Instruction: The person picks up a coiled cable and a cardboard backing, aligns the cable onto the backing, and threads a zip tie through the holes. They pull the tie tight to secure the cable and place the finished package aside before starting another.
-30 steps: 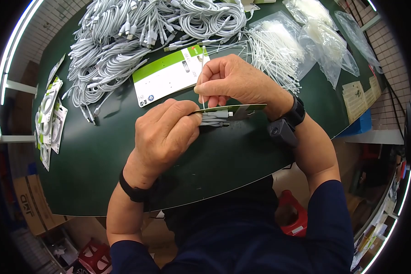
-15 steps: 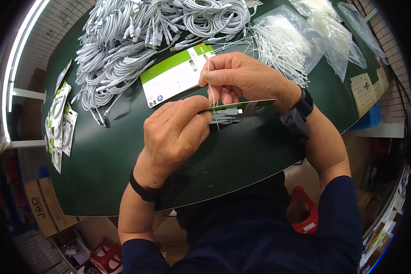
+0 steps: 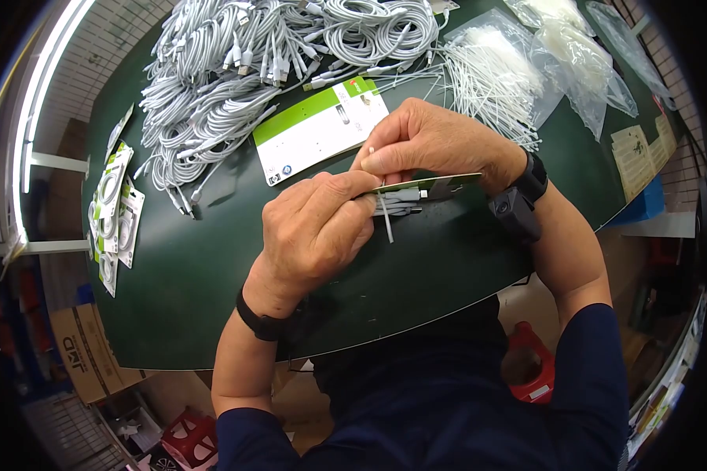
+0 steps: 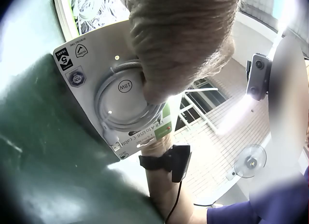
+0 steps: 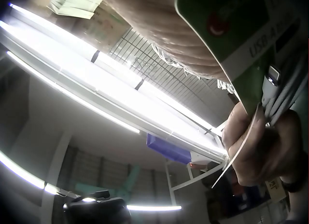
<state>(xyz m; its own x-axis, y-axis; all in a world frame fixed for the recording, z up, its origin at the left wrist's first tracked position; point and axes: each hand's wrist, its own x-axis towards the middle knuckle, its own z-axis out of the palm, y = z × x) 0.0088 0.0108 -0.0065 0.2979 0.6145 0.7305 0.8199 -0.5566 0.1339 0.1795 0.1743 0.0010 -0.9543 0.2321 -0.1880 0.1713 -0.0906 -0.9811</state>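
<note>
My left hand grips a printed green-and-white packaging card by its side, its fingers also over the cable. Coiled grey on the card's face is a USB cable, its metal plugs showing at one end. A white zip tie passes at the card beside my left fingertips, and its loose tail hangs out past the cable. On the card's other side, my right hand pinches the zip tie's other end between thumb and forefinger. In the right wrist view the tie's tail curves away from the cable bundle.
Behind my hands lies another green-and-white card. A large heap of grey cables fills the back left, with loose zip ties and plastic bags at the back right. Several packed cards stand at the left edge.
The zip tie has gone through toward the cable side: its tail now sticks out further below the cable. My right hand has come down close to the card and my left fingertips.
</note>
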